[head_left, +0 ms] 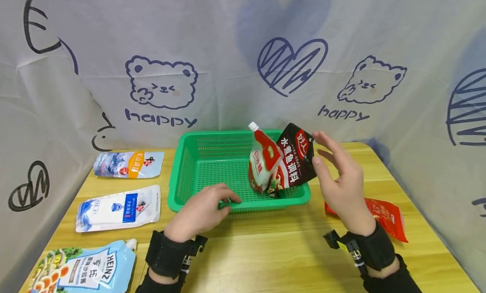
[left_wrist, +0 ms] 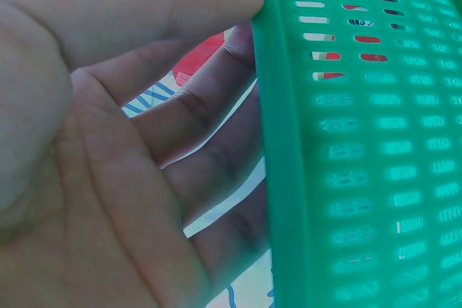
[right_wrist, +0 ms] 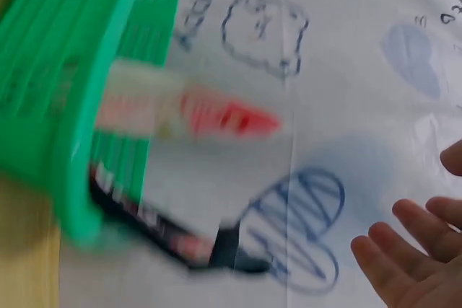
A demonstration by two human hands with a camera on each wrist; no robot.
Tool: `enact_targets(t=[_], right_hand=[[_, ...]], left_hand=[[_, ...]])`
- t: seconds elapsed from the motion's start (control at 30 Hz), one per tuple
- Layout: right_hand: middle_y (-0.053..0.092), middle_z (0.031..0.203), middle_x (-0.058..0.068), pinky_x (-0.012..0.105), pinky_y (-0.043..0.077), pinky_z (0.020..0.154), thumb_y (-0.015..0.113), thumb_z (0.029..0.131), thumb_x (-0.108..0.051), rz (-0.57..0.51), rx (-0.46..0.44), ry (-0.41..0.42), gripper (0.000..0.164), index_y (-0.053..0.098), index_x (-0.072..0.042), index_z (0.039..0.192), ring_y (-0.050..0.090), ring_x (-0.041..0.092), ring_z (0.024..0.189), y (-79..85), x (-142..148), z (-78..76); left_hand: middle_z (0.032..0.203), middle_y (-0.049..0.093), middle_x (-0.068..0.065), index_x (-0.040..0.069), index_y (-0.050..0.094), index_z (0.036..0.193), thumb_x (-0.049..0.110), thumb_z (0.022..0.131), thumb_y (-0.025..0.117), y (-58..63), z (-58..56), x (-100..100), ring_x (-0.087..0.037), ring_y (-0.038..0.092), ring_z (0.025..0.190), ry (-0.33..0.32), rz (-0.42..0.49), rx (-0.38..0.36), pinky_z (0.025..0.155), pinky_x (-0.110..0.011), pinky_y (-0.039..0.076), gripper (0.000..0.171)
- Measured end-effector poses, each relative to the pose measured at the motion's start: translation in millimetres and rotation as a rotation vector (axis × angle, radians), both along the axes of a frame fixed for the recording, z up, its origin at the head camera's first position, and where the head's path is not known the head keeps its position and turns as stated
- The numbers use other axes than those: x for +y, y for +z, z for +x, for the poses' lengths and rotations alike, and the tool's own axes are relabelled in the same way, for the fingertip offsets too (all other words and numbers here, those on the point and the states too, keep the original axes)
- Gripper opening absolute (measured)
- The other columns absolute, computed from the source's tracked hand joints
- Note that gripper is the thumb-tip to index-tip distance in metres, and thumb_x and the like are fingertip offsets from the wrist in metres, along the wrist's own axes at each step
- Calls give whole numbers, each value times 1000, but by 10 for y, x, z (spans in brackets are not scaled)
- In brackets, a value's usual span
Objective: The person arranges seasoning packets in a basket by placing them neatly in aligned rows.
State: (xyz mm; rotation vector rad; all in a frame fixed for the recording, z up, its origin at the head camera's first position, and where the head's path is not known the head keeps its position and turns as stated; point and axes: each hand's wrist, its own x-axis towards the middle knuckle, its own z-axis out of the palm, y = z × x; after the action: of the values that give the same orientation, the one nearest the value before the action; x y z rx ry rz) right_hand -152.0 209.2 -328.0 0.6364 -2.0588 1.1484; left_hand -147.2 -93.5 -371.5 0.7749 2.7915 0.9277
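The left hand grips the near rim of a green basket — thumb against the edge, fingers going behind it. The right hand holds nothing, its fingers loosely spread and apart from the black packet just to its left. That packet stands tilted in the basket, touching a red-and-white pouch farther left of the same hand. A red packet lies on the bench beside the right wrist; three more packages lie left of the left hand.
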Motion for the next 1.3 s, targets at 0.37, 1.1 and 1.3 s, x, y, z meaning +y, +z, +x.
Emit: enact_targets(t=[0.37,1.1,1.3], right_hand=[[57,148,16,11,36,108,72,91,6,197,-76,-188,65,54,-10,152,48,4,136,-345,750,161],[50,143,39,77,33,103,93,70,-55,711,-687,-239,114,43,8,151,45,61,127,-1104,1848,93],[54,139,36,83,29,98,95,70,-46,783,-661,-224,102,50,3,147,48,60,126,-1206,1922,81]], left_hand=[[112,70,3,16,80,111,-1,92,73,-5,17,0,-19,65,102,10,-10,-6,87,-39,57,26],[112,70,2,16,79,112,-1,93,72,-3,7,-6,-20,65,103,9,-1,-3,87,-40,57,26],[114,70,1,16,79,113,0,93,72,-3,2,-8,-21,65,104,2,3,-14,89,-40,56,26]])
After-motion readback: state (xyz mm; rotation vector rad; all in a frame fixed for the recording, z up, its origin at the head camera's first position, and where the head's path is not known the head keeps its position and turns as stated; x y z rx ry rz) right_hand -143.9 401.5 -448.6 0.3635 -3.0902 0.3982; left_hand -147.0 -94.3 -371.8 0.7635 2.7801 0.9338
